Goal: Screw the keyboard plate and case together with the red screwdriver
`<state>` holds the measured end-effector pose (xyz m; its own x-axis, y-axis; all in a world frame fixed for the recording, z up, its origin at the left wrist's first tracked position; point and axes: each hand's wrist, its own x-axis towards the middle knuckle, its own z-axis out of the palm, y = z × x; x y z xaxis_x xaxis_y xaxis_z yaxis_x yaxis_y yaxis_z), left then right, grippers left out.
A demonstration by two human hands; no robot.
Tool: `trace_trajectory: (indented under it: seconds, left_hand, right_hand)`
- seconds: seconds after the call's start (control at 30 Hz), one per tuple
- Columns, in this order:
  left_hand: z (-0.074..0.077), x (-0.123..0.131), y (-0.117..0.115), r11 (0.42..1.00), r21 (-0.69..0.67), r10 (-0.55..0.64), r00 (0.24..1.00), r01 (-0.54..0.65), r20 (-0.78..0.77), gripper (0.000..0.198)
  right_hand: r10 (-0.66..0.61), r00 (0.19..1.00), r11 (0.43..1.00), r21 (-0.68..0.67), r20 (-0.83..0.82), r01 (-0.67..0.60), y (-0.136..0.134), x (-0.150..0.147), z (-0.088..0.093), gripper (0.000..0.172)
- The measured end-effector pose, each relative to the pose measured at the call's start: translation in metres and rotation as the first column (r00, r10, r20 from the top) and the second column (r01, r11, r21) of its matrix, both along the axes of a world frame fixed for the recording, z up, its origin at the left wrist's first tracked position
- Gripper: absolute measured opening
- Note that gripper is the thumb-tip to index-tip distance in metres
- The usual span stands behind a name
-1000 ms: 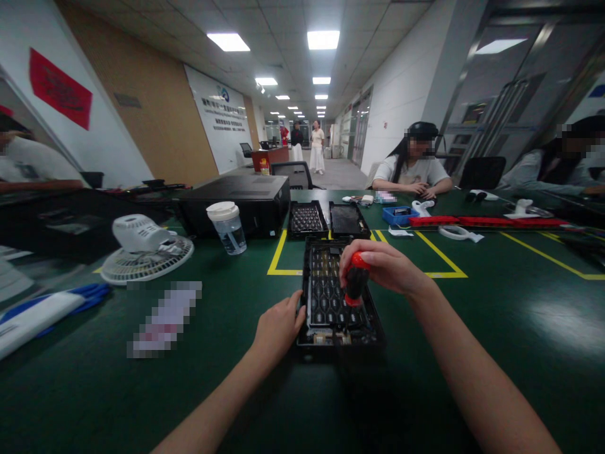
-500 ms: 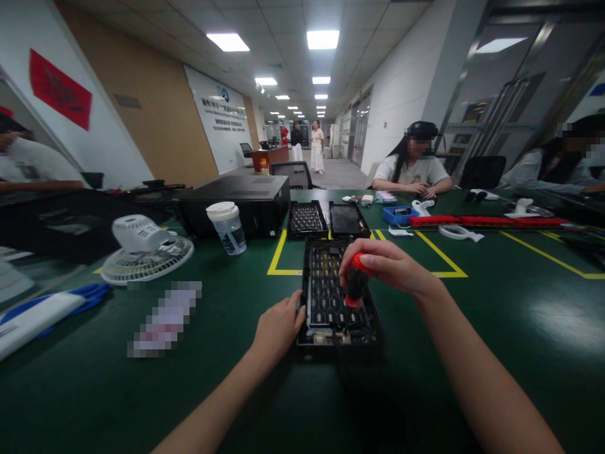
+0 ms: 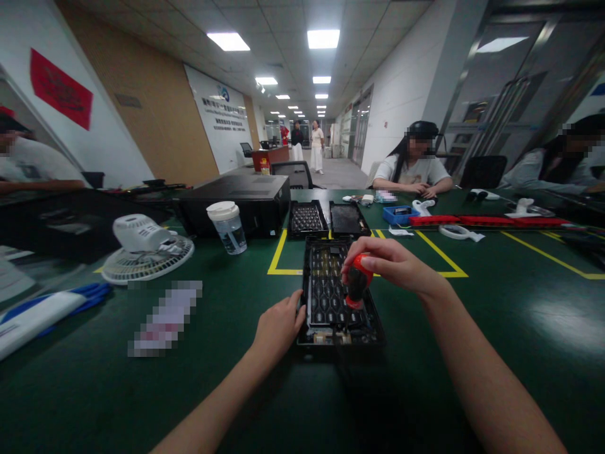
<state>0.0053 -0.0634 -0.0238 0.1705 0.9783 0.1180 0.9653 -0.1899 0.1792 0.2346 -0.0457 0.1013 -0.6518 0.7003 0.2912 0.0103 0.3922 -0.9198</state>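
Observation:
In the head view a black case [image 3: 308, 277] with rows of dark round cells lies on the green table before me. My left hand [image 3: 278, 323] rests against the left wall of this case, fingers stretched along it and thumb touching the edge. Above the case's right half, my right hand [image 3: 394, 265] grips the top of a red-and-black screwdriver [image 3: 358, 284] from above. The handle stands nearly upright; its shaft and tip are too dark to make out. Pale parts [image 3: 326, 338] show at the near end of the case.
Two similar black trays [image 3: 347, 217] lie behind the case. To the left are a lidded cup [image 3: 227, 228], a large black box [image 3: 236, 198] and a white fan [image 3: 146, 249]. A blue bin [image 3: 398, 215] and a tape roll [image 3: 454, 232] lie right. A person [image 3: 416, 170] sits opposite.
My right hand has shifted very slightly, its fingers turning a little on the red top of the screwdriver. My left hand and the case stay in place.

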Motion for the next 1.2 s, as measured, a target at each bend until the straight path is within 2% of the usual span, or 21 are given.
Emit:
trace_trajectory:
  seconds: [0.67, 1.2]
  left_hand:
    - [-0.0023, -0.001, 0.0009, 1.0, 0.02, -0.014, 1.0, 0.014, 0.015, 0.039]
    - [-0.0034, -0.0016, 0.0021, 0.999, 0.036, -0.023, 1.0, 0.022, 0.011, 0.039]
  right_hand:
    - [-0.077, 0.996, 0.996, 0.054, 0.04, 0.074, -0.0026, -0.0016, 0.0035, 0.02]
    - [-0.204, 0.974, 0.97, 0.153, 0.098, 0.188, -0.0077, -0.0055, 0.0065, 0.024]
